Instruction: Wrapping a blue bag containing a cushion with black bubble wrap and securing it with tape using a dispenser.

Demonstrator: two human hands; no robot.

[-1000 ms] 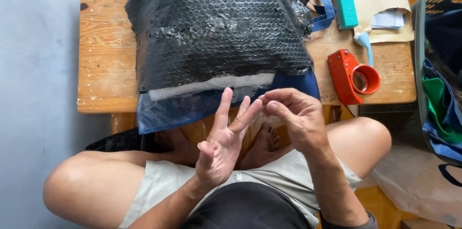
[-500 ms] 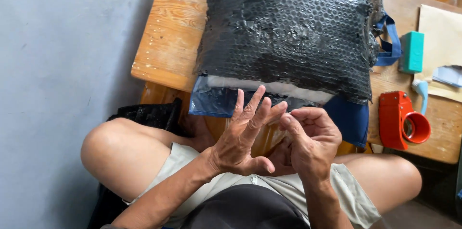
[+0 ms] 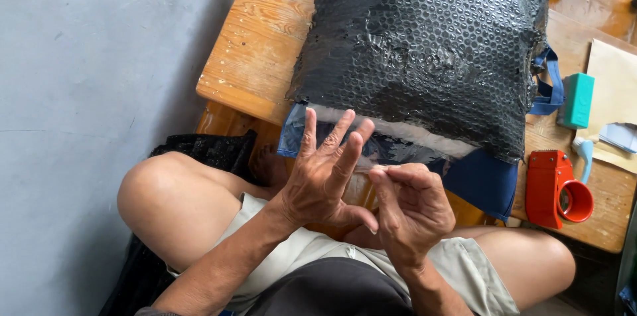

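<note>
1. Since the earlier view, the left hand [image 3: 325, 173] had spread its fingers wider and lifted against the near edge of the bundle, while the right hand [image 3: 408, 206] stayed curled close beside it; the camera had also swung left, showing more of the grey floor [image 3: 99, 90].
2. Nearest, the left hand was open with fingers fanned and gripped nothing that could be seen; the right hand was pinched shut, thumb to fingertips, apparently on a strip of clear tape [image 3: 381, 157], though the strip was too faint to confirm.
3. Just beyond the hands lay the bubble-wrapped bundle [image 3: 424, 57], black, on the wooden table [image 3: 259, 37], overhanging its near edge, with a blue bag [image 3: 481, 180] showing beneath.
4. Judged by its look, the wrap was soft, light and slippery, and the tape thin and sticky, best held by its ends only.
5. To the right stood a red tape dispenser [image 3: 557, 190]; farther right, a teal block [image 3: 576, 100].
</note>
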